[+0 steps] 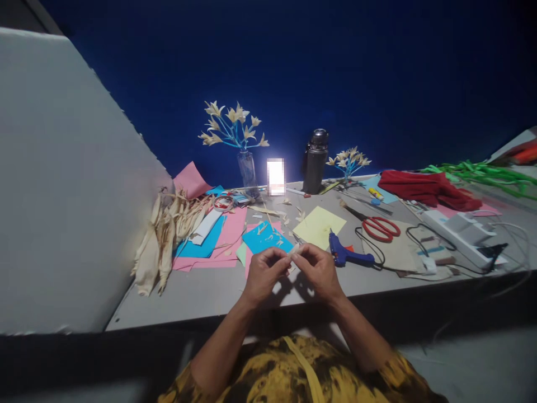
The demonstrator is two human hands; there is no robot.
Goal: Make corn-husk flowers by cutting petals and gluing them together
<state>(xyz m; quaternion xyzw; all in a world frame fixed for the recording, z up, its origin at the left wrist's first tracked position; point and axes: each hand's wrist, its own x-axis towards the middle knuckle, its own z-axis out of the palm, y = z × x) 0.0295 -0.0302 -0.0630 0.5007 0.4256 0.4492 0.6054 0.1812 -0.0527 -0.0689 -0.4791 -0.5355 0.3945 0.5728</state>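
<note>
Close to the table's front edge, my left hand point(266, 273) and my right hand point(318, 272) meet, thumbs and fingertips pinched together. Between them is a small pale piece of corn husk point(295, 249), mostly covered by the fingers. Just beyond my hands lies a blue sheet of paper point(265, 237) with husk scraps on it, and a pale yellow sheet point(321, 225) is behind my right hand. A blue glue gun point(350, 254) rests to the right of my right hand. Red-handled scissors point(381, 228) lie farther right.
Dried corn husks point(155, 246) are heaped at the left beside a white partition point(75, 184). Husk flowers point(237, 120) stand in a glass vase point(247, 170). At the back are a bright light point(276, 176) and a dark flask point(315, 165); a power strip point(459, 238) with cables lies right.
</note>
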